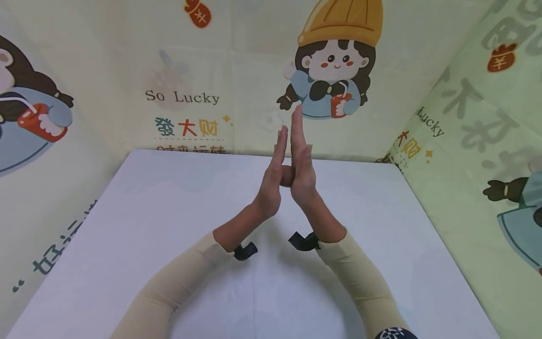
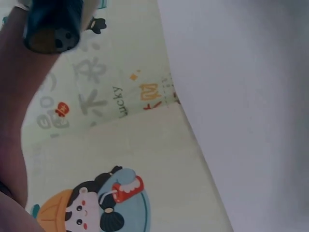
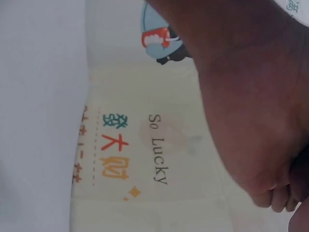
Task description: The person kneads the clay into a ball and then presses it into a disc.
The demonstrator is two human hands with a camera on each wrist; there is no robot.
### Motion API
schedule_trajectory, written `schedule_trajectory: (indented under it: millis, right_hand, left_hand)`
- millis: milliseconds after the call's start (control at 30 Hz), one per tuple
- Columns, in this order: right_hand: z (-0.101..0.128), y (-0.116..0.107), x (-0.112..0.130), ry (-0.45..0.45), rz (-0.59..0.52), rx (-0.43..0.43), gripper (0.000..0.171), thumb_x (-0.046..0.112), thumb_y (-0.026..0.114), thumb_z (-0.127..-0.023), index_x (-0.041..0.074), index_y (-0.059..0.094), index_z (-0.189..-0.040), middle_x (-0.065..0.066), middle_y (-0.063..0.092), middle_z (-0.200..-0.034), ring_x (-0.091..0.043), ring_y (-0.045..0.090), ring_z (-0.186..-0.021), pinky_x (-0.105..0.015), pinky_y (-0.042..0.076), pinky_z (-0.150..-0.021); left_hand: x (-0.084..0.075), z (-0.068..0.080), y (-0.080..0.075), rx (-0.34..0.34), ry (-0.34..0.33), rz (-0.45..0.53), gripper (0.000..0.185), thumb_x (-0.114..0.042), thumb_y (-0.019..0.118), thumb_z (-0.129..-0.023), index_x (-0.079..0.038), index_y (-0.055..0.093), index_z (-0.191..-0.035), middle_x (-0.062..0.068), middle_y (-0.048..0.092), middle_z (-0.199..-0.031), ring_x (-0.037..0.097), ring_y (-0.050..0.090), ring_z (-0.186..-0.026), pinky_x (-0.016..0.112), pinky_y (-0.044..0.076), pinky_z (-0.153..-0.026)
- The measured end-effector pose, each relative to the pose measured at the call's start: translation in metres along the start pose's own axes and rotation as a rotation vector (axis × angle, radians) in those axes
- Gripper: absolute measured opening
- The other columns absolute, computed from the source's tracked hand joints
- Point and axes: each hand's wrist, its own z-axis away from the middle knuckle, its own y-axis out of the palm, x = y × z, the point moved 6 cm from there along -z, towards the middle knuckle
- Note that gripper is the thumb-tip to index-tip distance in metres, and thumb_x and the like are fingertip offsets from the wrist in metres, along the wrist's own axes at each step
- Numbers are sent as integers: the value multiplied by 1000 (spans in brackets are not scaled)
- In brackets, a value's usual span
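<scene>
Left hand (image 1: 273,179) and right hand (image 1: 301,165) stand upright above the white table (image 1: 148,226), fingers straight and pointing to 12 o'clock, palms facing, thumbs touching at the base. Neither holds anything. Cartoon cloth (image 1: 186,108) walls the table at 12, 9 and 3 o'clock

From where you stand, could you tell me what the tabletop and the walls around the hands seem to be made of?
Tabletop: smooth matte white, probably laminate or plastic sheet; no grain visible. Walls: printed cloth or thin film, judging by faint fold creases across the cartoon print. Sleeves: beige stretch knit, clinging.
</scene>
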Motion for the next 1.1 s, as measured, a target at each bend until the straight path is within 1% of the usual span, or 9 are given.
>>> schedule_trajectory:
  millis: [67, 100, 400, 567, 633, 800, 933, 1033, 1100]
  right_hand:
    - [0, -1, -1, 4, -27, 2, 87, 62, 14, -109, 0, -6, -166, -4, -7, -176, -17, -6, -161, -41, -3, -127]
    - [0, -2, -2, 6, -41, 3, 86, 62, 14, -109, 1, -6, -166, -5, -7, -176, -17, -6, -161, -42, -2, -127]
    - [12, 5, -23, 87, -231, 17, 82, 59, 18, -111, 3, -4, -167, -7, -7, -177, -21, 1, -161, -43, 16, -127]
    - [20, 13, -30, 99, -213, 21, 81, 59, 15, -111, 2, -2, -167, -8, -4, -177, -20, -2, -161, -43, 9, -127]
    - [23, 16, -31, 100, -188, 18, 83, 60, 15, -111, 1, -1, -167, -8, -3, -176, -18, -2, -161, -42, 2, -128]
    - [28, 22, -31, 113, -160, 24, 85, 62, 15, -110, 2, 0, -167, -7, -4, -176, -16, 0, -161, -41, 0, -128]
    - [35, 27, -27, 114, -154, 35, 86, 64, 15, -109, 3, -1, -167, -4, -4, -177, -17, -2, -161, -41, 1, -128]
    - [38, 30, -24, 103, -152, 42, 86, 64, 16, -110, 1, -2, -167, -4, -5, -177, -19, -2, -161, -43, 0, -128]
    - [40, 31, -23, 97, -157, 42, 86, 63, 17, -110, 1, -2, -167, -5, -5, -177, -19, -2, -161, -43, 0, -128]
  left_hand:
    - [-7, -1, 2, -5, 27, -13, 77, -50, 11, -112, 6, 1, -165, 18, 1, -175, 23, 12, -160, 45, -3, -127]
    - [-11, -1, 3, -6, 39, -14, 77, -49, 11, -113, 8, 1, -164, 21, 0, -175, 23, -3, -161, 45, -4, -127]
    - [-30, -10, -3, -74, 53, 36, 79, -53, 14, -111, 2, -1, -166, 11, -2, -176, 22, -8, -161, 43, -7, -127]
    - [-34, -19, -13, -134, 30, 62, 85, -59, 17, -110, 1, -3, -166, 9, -5, -177, 15, -7, -160, 39, -5, -127]
    - [-35, -22, -18, -161, 22, 78, 87, -61, 18, -109, 0, -3, -166, 8, -5, -177, 13, -6, -160, 38, -3, -127]
    - [-33, -29, -31, -216, 28, 89, 90, -64, 21, -108, 0, -2, -167, 8, -4, -177, 11, -4, -160, 36, -1, -127]
    - [-31, -33, -40, -255, 49, 64, 76, -46, 17, -109, 3, 1, -166, 11, 0, -176, 12, -1, -160, 36, 0, -127]
    - [-29, -36, -46, -281, 62, 63, 70, -30, 14, -106, 3, 4, -166, 11, 2, -176, 12, 1, -160, 36, 1, -127]
    - [-27, -38, -49, -296, 73, 53, 69, -27, 13, -105, 4, 5, -166, 12, 4, -176, 12, 2, -160, 36, 1, -127]
